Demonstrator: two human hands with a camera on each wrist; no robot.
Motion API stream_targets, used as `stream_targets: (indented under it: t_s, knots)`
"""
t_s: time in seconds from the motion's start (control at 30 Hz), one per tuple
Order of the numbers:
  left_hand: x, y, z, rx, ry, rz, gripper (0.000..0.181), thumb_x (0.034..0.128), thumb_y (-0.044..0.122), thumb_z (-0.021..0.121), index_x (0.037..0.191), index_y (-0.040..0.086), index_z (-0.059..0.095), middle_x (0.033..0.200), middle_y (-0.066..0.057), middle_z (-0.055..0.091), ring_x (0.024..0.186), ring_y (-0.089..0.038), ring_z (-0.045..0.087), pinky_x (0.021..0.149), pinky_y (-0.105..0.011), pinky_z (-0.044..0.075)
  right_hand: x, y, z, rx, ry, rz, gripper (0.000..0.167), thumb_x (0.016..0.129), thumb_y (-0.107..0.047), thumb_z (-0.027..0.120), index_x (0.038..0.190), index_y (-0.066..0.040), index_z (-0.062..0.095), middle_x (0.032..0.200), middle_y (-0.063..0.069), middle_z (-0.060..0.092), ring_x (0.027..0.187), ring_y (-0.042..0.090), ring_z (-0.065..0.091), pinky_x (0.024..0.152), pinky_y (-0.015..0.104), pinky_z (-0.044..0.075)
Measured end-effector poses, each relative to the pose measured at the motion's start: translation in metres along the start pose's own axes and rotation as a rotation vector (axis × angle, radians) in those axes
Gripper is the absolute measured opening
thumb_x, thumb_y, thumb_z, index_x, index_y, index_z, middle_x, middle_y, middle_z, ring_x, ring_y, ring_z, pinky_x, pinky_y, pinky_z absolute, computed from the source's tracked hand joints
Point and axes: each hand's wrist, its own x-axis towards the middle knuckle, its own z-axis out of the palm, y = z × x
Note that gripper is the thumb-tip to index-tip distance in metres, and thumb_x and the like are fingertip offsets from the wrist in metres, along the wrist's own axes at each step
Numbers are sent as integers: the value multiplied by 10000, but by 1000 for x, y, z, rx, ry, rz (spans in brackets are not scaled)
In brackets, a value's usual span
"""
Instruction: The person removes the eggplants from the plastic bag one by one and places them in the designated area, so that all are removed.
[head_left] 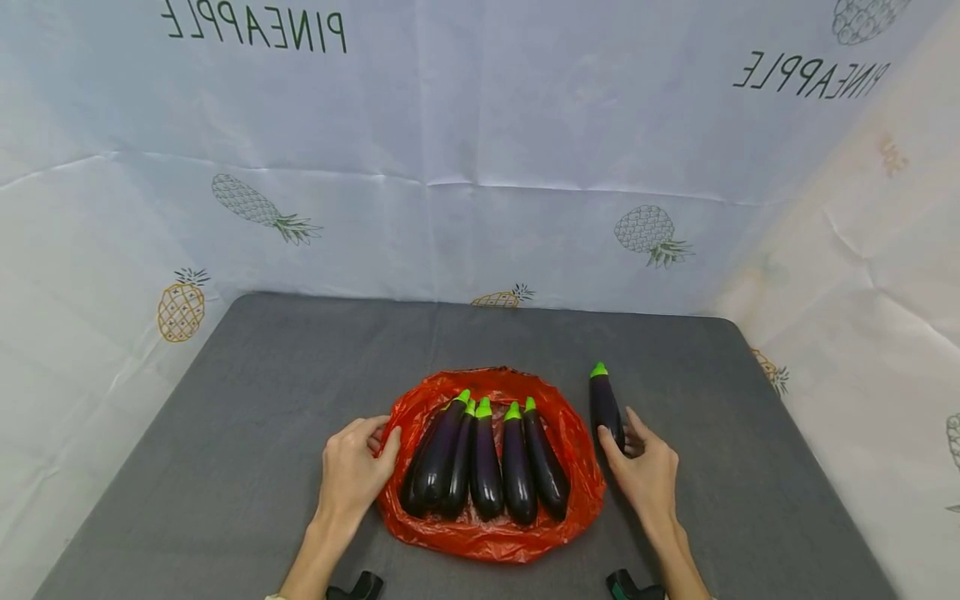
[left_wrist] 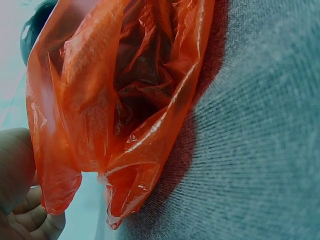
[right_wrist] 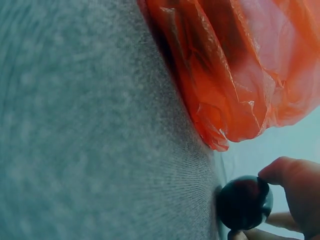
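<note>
A red plastic bag (head_left: 491, 550) lies spread on the table with several dark purple eggplants (head_left: 486, 475) side by side in it, their green stem ends pointing away from me. My left hand (head_left: 356, 462) pinches the bag's left rim between thumb and fingers; in the left wrist view the thumb lies against the red film (left_wrist: 90, 100). To the right of the bag, a single eggplant (head_left: 604, 404) lies on the table, stem end away. My right hand (head_left: 641, 467) holds its near end between thumb and fingers, and the right wrist view shows its round dark end (right_wrist: 245, 202) in that grip.
The grey table (head_left: 225, 467) has rounded far corners. White cloth (head_left: 480, 125) printed with pineapples hangs behind it and along the sides. Two black objects, one left (head_left: 358, 586) and one right (head_left: 633, 586), show at the bottom edge by the wrists.
</note>
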Motion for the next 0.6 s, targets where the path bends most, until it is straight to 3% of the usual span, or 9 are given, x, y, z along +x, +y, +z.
stream_targets:
  t_s: [0.1,0.23,0.6]
  knots:
    - [0,0,0,-2,0,0,130,738,-3,846,838,-27,767,633,-76,656,516,-104,572,498,-277,517,0,0,0,8,-3,1,460,869,-192,791,1266,21,700,972,245,771,774,343,751,656,7,433]
    - [0,0,0,-4,-2,-2,131,738,-2,846,840,-27,768,636,-78,658,516,-105,572,502,-283,522,0,0,1,13,15,-31,412,862,-167,792,1216,31,726,968,238,754,742,337,733,648,-42,374]
    - [-1,-1,0,-2,-7,-5,126,737,-4,845,838,-21,771,629,-66,649,514,-93,563,500,-271,515,11,2,5,-11,-24,-28,439,866,-163,797,1245,39,706,1027,233,714,794,312,720,695,235,564]
